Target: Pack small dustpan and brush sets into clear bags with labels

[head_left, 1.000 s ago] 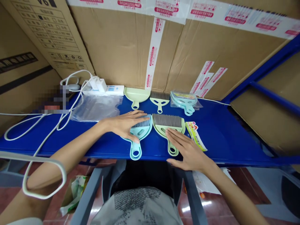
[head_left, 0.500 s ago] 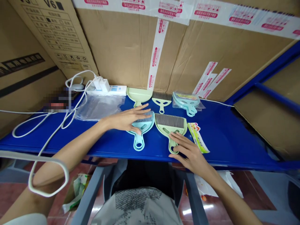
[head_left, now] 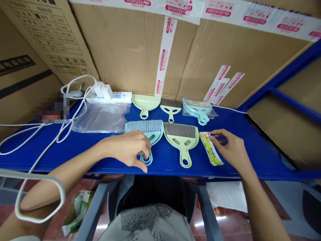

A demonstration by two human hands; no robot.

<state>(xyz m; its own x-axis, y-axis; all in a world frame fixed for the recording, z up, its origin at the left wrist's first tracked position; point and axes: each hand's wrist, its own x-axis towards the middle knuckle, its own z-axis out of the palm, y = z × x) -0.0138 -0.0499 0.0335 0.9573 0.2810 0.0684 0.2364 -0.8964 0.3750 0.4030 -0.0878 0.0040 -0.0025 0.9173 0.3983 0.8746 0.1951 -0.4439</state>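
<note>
My left hand (head_left: 132, 147) curls over the handle of a light-blue dustpan with its brush nested in it (head_left: 147, 125), fingers and thumb around the ring end. The hand hides part of the handle. Beside it, a light-green dustpan with a grey-bristled brush nested in it (head_left: 182, 139) lies with its handle toward me, untouched. My right hand (head_left: 229, 145) has thumb and forefinger closed at the upper right edge of a yellow-green printed label card (head_left: 211, 149), which lies flat right of the green set.
Behind lie a green dustpan (head_left: 145, 102), a loose green brush (head_left: 171, 108) and a bagged blue set (head_left: 197, 108). Clear plastic bags (head_left: 100, 117), a white power strip (head_left: 121, 97) and looping white cables (head_left: 65, 124) are at left. Cardboard (head_left: 130, 50) backs the blue table (head_left: 250, 150).
My right hand has left the green set's handle and moved right to the label card. My left hand has shifted from the blue brush's bristles down to the handle end.
</note>
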